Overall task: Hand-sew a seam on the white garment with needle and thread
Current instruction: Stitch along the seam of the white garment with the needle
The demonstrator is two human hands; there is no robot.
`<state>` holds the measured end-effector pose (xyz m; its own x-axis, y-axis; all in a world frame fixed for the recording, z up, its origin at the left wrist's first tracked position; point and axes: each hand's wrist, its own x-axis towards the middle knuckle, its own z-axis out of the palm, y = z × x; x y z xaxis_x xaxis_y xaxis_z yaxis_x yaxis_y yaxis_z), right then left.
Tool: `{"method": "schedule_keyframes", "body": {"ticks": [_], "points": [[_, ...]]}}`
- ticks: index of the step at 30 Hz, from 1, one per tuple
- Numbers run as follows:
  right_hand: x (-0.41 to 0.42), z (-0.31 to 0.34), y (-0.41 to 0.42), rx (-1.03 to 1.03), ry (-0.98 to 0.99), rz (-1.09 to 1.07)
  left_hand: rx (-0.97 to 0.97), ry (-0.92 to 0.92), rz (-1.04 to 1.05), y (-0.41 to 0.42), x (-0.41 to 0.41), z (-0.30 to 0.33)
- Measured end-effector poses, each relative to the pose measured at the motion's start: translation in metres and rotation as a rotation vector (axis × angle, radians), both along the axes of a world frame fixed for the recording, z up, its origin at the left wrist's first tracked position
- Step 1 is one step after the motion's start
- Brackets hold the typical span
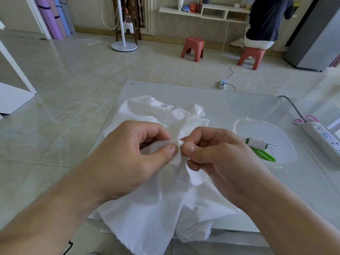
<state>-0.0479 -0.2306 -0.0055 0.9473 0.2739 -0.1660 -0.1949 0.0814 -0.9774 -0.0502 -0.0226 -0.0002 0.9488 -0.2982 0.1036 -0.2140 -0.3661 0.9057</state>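
A white garment (156,208) lies rumpled across the near corner of a glass-topped table (230,100), its lower folds spilling over the table's front edge. Both hands are raised a little above it, meeting at one bunched fold of the cloth. The left hand (128,157) has its fingers curled in and its thumb pressed flat on the fold, pinching the fabric. The right hand (219,153) comes in from the other side, thumb and forefinger squeezed together on the very tip of that same fold, right against the left thumb; a thin dark sliver shows between the two thumbnails, which may be the needle, though it is too small to be sure, and I can make out no thread. To the right of the hands, on the table, sits a clear plastic container (239,124) holding a white spool (256,143) with green ends and two needles sticking out of it, and green-handled scissors (265,155) just beneath the spool. Further right a white power strip (323,138) lies along the table edge. Across the tiled floor stand two red stools (193,48), and a person in a dark top (266,17) sits on the farther right one, back turned.
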Motion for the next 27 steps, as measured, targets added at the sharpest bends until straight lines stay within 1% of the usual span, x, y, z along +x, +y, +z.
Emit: {"method": "schedule_keyframes", "body": {"ticks": [8,15,19,27], "points": [[0.001,-0.001,-0.002,0.007,-0.014,0.039,-0.043,0.019,-0.017,-0.001,-0.001,-0.001],[0.003,0.005,-0.009,-0.137,-0.092,0.014,-0.115,-0.002,0.021,-0.001,0.002,0.0],[0.006,0.006,-0.016,-0.187,-0.141,-0.004,-0.133,-0.001,0.035,-0.001,0.001,0.0],[0.007,0.01,-0.021,-0.3,-0.205,0.031,-0.131,0.017,0.035,-0.001,0.0,0.001]]}}
